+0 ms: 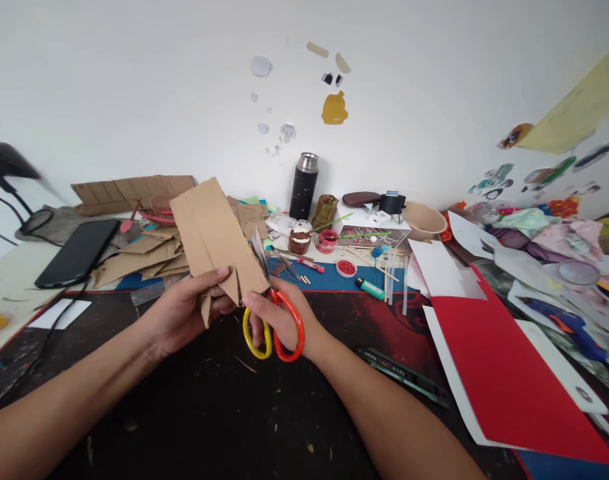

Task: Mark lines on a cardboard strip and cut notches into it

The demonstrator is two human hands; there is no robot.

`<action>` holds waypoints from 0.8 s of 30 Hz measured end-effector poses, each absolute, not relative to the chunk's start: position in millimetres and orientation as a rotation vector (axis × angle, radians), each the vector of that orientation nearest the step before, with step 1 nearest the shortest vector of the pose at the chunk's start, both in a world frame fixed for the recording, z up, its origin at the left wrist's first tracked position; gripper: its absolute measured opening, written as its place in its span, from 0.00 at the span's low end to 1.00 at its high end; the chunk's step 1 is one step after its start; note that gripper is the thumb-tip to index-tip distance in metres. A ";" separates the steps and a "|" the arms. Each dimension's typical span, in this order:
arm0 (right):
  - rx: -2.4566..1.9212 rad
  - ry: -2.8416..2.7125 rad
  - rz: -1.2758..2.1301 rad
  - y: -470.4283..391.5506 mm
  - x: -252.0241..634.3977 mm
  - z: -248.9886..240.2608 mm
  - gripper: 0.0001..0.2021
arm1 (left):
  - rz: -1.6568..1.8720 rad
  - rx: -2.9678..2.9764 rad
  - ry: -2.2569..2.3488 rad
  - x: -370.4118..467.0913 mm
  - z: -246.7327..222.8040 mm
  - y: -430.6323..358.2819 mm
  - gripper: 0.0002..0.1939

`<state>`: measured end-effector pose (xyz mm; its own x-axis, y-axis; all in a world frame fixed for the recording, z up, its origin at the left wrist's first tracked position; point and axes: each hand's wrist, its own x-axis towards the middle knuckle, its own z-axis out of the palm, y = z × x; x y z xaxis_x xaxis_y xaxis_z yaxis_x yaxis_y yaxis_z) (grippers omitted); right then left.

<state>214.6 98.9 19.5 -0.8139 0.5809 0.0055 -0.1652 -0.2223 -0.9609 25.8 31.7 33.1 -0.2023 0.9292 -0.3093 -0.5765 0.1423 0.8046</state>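
My left hand (177,313) grips a flat piece of brown cardboard (211,230), its thumb on the front face and its fingers behind. Slits run up from the cardboard's lower edge, leaving narrow flaps, one of them bent down. In my right hand (289,313) is a pair of scissors (290,340) with one yellow and one red handle loop. The blades point upward beside the cardboard's right edge, and part of them is hidden. My right thumb also touches the cardboard's lower right corner.
Cardboard scraps (149,250) and a black phone (79,253) lie left. A black thermos (304,187), paint jars (327,241) and a glue stick (371,289) stand or lie behind. A box cutter (401,373) and red paper (514,360) are to the right.
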 end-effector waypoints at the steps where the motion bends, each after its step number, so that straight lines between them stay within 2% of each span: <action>1: -0.500 -1.567 2.079 99.9 214.4 17.9 0.28 | 1.462 0.444 1.066 25.7 33.8 32.4 0.24; 9: -0.546 -1.540 2.081 110.9 214.8 5.5 0.37 | 1.758 0.384 1.106 -0.3 41.7 48.0 0.20; 17: -0.538 -1.671 2.317 97.4 214.5 5.6 0.48 | 1.904 0.380 1.059 -17.6 48.0 53.2 0.18; 24: -0.527 -1.682 2.364 94.2 215.0 5.9 0.49 | 1.929 0.474 1.071 -20.1 51.8 50.3 0.22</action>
<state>215.0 94.2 5.9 -0.9182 0.3553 -0.1750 0.0489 -0.3370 -0.9403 -20.1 50.3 51.8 -0.5610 0.8245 -0.0741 -0.4988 -0.2653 0.8251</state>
